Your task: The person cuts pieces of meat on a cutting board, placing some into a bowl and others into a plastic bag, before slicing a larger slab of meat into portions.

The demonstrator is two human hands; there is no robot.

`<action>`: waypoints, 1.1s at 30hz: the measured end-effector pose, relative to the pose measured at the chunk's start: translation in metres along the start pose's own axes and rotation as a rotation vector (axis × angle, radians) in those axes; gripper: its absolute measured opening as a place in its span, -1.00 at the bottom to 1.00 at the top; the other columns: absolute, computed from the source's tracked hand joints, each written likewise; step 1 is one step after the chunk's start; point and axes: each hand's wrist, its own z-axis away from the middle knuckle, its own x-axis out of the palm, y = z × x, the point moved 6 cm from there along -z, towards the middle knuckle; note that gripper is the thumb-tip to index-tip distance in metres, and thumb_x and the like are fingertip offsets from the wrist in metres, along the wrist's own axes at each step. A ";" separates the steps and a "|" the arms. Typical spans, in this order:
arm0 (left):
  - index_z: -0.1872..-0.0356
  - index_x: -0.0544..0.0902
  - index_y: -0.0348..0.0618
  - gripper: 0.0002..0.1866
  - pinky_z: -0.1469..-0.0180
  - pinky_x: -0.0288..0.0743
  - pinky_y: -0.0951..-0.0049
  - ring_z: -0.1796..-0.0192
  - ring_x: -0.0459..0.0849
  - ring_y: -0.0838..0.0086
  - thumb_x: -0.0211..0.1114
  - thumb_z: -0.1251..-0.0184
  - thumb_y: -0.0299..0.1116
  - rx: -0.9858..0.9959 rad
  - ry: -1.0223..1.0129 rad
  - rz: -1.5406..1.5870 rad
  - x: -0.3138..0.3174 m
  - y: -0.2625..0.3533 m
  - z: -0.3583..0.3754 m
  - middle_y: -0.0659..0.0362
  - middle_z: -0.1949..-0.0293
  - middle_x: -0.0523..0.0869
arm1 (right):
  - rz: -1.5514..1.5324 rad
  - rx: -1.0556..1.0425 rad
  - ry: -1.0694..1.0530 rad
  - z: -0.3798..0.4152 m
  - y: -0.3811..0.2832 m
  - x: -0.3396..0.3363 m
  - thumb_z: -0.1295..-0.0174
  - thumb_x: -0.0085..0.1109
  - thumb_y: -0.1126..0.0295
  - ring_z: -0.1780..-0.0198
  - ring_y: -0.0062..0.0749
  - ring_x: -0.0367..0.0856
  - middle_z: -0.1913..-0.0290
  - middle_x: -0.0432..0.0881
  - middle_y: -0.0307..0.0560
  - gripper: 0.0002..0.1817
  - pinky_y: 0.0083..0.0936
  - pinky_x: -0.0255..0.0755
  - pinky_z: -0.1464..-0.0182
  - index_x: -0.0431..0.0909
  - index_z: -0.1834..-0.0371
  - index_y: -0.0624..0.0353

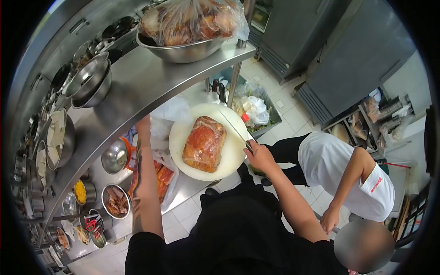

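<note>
My right hand (260, 156) is closed round the handle of a large knife (234, 126), whose blade lies over the right side of a round white cutting board (183, 121). In the middle of the board sits a browned block of meat (205, 144) wrapped in clear plastic. My left hand (144, 124) reaches to the shelf's edge, its fingers hidden beneath the shelf. Close to it are a clear plastic bag (169, 110) and a steel bowl (115, 156) by an orange rim. An open bag of reddish meat (164, 178) lies beside my left forearm.
Overhead, a steel shelf (137, 82) bears a bowl (188, 51) of bagged meat and stacked bowls (91, 80). Food containers (115, 201) line the counter at left. A bin (270, 107) of waste stands beyond the board. A person in a white shirt (348, 176) is at right.
</note>
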 end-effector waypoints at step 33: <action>-0.32 0.57 -0.25 -0.33 -0.39 0.50 0.27 -0.28 0.61 0.37 0.75 -0.29 -0.35 -0.228 -0.359 0.385 -0.029 0.154 0.312 0.08 -0.22 0.66 | 0.116 -0.599 -0.374 -0.012 -0.129 -0.065 -0.50 0.21 0.43 0.24 0.29 0.80 0.26 0.79 0.31 -0.45 0.11 0.65 0.12 0.51 -0.50 0.50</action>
